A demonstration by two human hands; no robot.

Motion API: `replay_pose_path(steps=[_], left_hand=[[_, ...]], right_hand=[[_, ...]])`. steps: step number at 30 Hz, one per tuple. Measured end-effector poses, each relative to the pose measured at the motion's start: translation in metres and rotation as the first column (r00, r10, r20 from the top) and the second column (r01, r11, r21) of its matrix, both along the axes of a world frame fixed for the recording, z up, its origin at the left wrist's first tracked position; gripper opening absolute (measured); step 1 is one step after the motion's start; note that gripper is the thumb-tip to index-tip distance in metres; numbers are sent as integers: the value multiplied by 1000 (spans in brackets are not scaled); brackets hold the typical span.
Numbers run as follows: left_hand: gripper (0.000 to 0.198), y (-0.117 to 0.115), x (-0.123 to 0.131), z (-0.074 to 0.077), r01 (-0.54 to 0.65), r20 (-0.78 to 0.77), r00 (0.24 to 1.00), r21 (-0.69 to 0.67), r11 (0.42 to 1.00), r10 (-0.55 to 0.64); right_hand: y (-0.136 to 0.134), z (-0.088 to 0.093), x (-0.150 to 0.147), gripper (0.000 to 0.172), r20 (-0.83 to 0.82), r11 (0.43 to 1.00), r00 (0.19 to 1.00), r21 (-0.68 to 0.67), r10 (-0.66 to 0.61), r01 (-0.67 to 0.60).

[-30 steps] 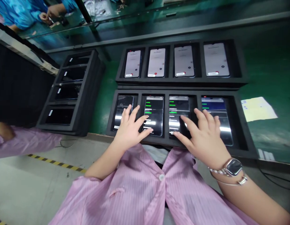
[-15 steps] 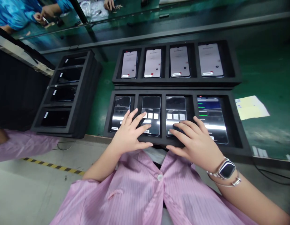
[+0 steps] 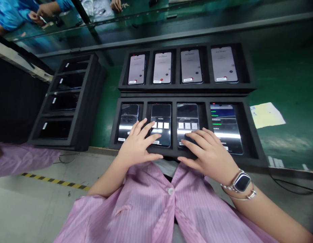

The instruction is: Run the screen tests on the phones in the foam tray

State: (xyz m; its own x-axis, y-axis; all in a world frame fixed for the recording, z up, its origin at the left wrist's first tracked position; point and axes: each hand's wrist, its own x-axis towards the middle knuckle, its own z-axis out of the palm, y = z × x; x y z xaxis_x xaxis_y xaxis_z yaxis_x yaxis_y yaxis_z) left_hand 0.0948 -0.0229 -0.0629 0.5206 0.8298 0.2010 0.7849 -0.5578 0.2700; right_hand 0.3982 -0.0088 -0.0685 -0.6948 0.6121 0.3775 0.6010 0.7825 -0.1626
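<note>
My left hand [image 3: 136, 144] is open, fingers spread over the near black foam tray [image 3: 173, 128], between its leftmost smartphone [image 3: 128, 118] and the second smartphone [image 3: 163, 135]. Its fingertips lie over the second phone's left part; whether they touch the glass I cannot tell. Open too is my right hand [image 3: 209, 152], its fingers over the lower part of the third smartphone [image 3: 187, 113]. Both of those middle phones show a row of white squares on a dark screen. To the right, a fourth smartphone [image 3: 226, 123] displays green and white text lines.
Behind is another foam tray [image 3: 187, 88] of smartphones with light screens. Stacked trays [image 3: 82, 101] with dark phones stand at left. Yellow paper [image 3: 267, 115] lies at right on the green table [image 3: 275, 81]. A co-worker's pink sleeve [image 3: 27, 158] shows at left; blue-sleeved hands [image 3: 45, 11] work across.
The whole view has shifted slightly, so trays and hands sit a little further left. My right hand's fingers have drawn closer together, away from the fourth phone. My left hand stays almost the same.
</note>
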Motion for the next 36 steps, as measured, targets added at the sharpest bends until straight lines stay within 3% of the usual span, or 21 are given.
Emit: replay_pose_path(steps=[36], left_hand=[[69,1,-1,0,-8,8,1000,-33,999,8]], right_hand=[[1,1,0,46,-7,1000,1000,1,18,-18]])
